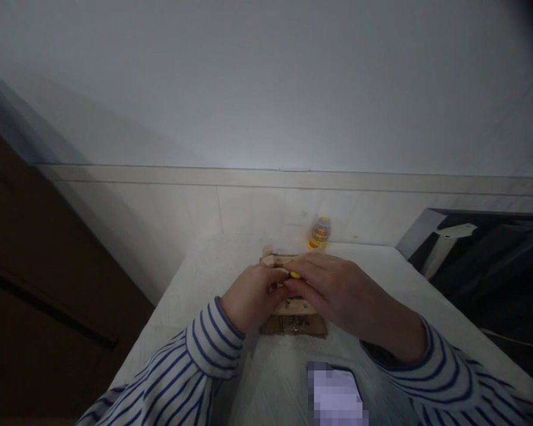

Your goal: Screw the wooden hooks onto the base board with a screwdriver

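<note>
Both hands meet over a light-brown wooden piece (293,306) with small dark marks; a darker brown flat piece (293,325) lies below it on the table. My right hand (340,290) is closed, thumb and fingers pinching a small yellow-ended thing (295,274), whose kind I cannot make out. My left hand (254,294) is closed too, its thumb and fingertips beside the yellow end. What it grips is largely hidden by the fingers. Behind the hands, more pale wooden parts (269,258) show at the far edge.
A clear bottle (320,233) with a yellow cap and label stands at the back against the wall. A phone (335,390) with a blurred screen lies near me on the white-covered table (204,278). Dark items (493,266) sit to the right; brown furniture (57,284) is on the left.
</note>
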{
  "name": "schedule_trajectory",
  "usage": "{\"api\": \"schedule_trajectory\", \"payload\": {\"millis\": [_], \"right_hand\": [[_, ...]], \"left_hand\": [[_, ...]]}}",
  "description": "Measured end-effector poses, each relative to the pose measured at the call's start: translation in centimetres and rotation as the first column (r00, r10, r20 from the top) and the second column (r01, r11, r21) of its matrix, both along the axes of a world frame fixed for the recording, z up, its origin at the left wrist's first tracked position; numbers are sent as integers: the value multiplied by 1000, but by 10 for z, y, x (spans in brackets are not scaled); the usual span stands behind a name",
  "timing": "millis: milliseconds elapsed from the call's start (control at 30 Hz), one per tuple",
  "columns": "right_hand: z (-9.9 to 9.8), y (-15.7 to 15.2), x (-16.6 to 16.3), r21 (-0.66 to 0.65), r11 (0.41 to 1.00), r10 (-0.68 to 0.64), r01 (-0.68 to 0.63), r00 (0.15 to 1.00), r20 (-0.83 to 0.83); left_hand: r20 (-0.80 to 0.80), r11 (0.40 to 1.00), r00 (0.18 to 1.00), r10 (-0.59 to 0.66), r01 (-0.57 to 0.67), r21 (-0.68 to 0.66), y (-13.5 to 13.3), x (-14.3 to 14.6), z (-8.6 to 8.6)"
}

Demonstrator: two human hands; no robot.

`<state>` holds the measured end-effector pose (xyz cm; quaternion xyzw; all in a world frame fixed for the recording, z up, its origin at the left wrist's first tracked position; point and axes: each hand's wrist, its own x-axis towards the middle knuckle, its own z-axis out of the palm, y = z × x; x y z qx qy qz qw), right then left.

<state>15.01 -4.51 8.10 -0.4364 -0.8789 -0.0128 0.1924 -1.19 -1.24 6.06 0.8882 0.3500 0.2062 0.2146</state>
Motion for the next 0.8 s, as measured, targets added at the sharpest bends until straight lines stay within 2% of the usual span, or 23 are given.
{"api": "schedule_trajectory", "payload": {"millis": [333,567,800], "right_hand": [[-1,1,1,24,999,28,-28,999,-27],[-2,1,1,10,1000,-6,7,1000,-1],[-4,1,2,-23,998,49,-50,998,-41]], "left_hand": [[-24,994,994,103,-102,34,-3,2,3],[-18,980,982,186,-184,71,-4,3,-1],[-55,969,971,232,-225,101,-4,2,-3]]}}
